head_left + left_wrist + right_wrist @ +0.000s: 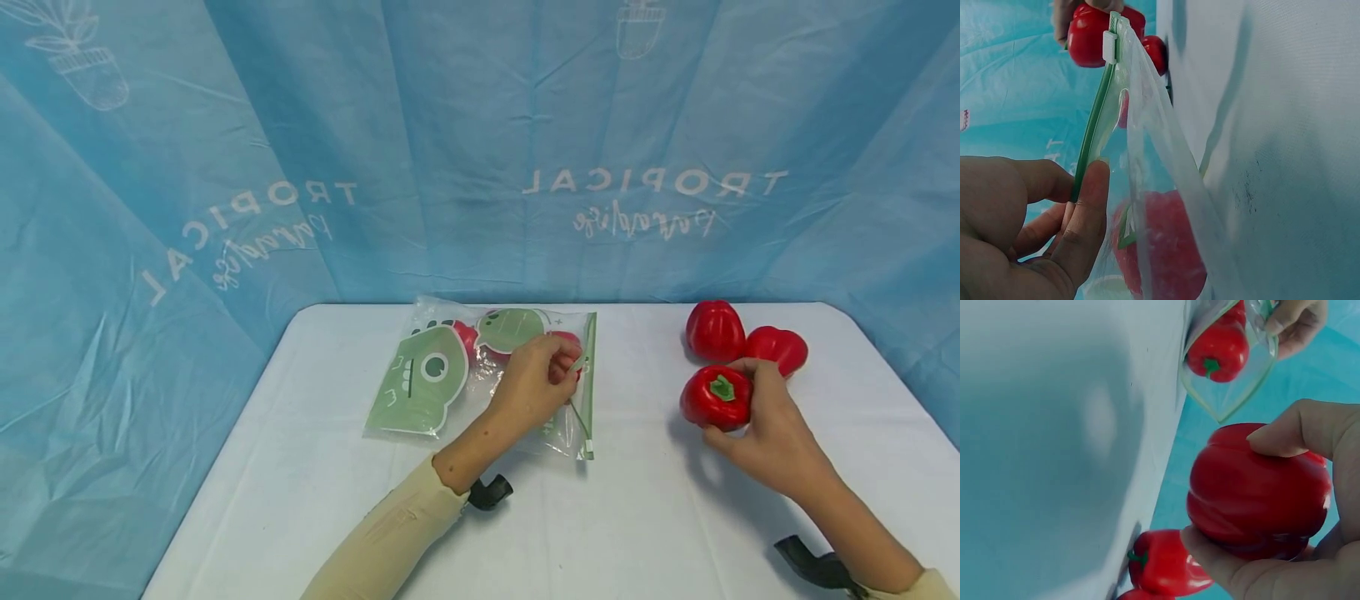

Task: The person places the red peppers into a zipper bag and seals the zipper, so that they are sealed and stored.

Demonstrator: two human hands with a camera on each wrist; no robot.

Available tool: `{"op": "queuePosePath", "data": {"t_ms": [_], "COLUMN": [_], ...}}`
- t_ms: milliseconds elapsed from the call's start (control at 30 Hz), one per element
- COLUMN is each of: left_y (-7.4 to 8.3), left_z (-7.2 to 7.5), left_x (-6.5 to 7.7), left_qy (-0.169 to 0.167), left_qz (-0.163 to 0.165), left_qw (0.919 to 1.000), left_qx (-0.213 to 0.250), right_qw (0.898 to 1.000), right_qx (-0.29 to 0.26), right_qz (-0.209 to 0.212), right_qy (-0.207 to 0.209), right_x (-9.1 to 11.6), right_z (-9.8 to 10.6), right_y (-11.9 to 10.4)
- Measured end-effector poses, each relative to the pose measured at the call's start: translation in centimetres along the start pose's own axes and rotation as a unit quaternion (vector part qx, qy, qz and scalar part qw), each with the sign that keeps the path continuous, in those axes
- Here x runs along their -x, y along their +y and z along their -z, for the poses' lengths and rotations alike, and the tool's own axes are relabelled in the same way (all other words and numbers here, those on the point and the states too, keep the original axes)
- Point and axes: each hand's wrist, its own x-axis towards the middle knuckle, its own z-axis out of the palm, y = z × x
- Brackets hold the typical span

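Observation:
My left hand (pixel 528 379) pinches the green zip edge of a clear slider bag (pixel 427 383) printed with green cartoon dinosaurs. The bag lies on the table, its mouth parted towards the right. Inside it, a red bell pepper (pixel 1219 350) with a green stem shows near the mouth, and more red shows behind the print. A white slider (pixel 1109 48) sits at one end of the zip. To the right, my right hand (pixel 780 433) grips another red bell pepper (pixel 705 400) between thumb and fingers, its stem end turned to the head camera. This pepper is apart from the bag.
Two more red bell peppers, one at the back (pixel 714 331) and one beside it (pixel 783 348), lie just beyond my right hand. White cloth covers the table (pixel 285 483). A blue printed curtain (pixel 465 167) hangs behind and at the sides.

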Motion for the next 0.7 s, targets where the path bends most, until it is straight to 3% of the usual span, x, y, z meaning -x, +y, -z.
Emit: {"op": "queuePosePath", "data": {"t_ms": [700], "left_y": [0.2], "left_z": [0.2], "left_x": [0.1], "left_qy": [-0.008], "left_qz": [0.003], "left_qw": [1.0000], "left_qx": [0.001], "right_qw": [0.997], "right_qx": [-0.020], "right_qz": [0.075], "right_qy": [-0.008], "right_x": [-1.6], "right_z": [-2.8], "right_y": [-1.6]}}
